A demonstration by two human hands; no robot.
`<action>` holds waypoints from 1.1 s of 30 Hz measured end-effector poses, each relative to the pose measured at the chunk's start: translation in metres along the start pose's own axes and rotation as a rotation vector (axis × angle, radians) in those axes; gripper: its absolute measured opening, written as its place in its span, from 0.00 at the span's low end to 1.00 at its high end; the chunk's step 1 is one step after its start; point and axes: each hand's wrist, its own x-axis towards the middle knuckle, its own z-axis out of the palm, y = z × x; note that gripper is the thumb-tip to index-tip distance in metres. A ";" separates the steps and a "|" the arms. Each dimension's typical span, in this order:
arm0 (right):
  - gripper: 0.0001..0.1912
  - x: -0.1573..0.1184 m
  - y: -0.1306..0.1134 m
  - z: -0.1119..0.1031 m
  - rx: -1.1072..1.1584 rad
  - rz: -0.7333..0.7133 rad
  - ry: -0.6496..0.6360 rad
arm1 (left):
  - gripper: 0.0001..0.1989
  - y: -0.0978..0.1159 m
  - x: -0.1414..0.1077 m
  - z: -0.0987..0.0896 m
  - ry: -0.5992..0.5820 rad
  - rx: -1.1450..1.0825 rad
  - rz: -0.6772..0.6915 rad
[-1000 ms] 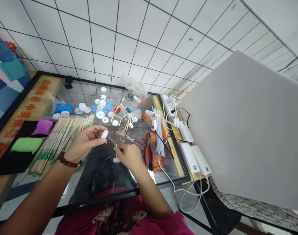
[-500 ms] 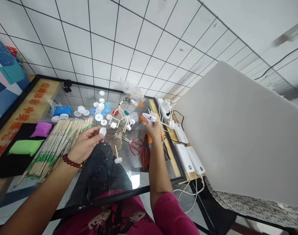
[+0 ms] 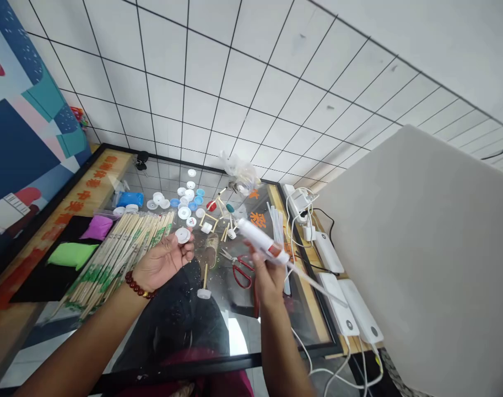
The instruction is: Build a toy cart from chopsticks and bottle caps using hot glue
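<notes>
Between the thumb and fingers of my left hand point(image 3: 162, 260) is a white bottle cap point(image 3: 182, 235), its inner side turned towards me. My right hand point(image 3: 268, 275) is wrapped round a white glue gun point(image 3: 263, 241), raised over the glass tabletop, with a clear glue stick point(image 3: 317, 285) poking out of its back end. Below and between the hands, a short wooden stick point(image 3: 205, 274) stands on another white cap point(image 3: 204, 294). Red-handled scissors point(image 3: 242, 275) lie just left of my right hand, and pliers point(image 3: 257, 300) are partly hidden behind it.
Bundled wooden chopsticks point(image 3: 119, 251) lie at the left, beside green point(image 3: 72, 255) and purple point(image 3: 97, 226) packets. White and blue caps point(image 3: 189, 194) and a small wooden frame point(image 3: 210, 222) sit further back. White power banks point(image 3: 337, 303) with cables line the right edge.
My right hand has lifted the glue gun from the back right of the table and brought it nearer. My left hand has turned the cap so its inside shows.
</notes>
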 end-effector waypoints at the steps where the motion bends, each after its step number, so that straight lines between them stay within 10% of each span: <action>1: 0.16 -0.009 -0.003 0.006 -0.012 -0.028 -0.082 | 0.15 -0.001 0.000 0.000 0.016 -0.014 -0.008; 7: 0.14 -0.034 -0.007 0.026 -0.172 -0.103 -0.365 | 0.13 -0.003 0.002 0.001 0.067 0.020 0.013; 33: 0.13 -0.043 -0.006 0.038 -0.430 -0.401 -0.324 | 0.13 -0.006 -0.002 0.005 0.043 -0.072 -0.050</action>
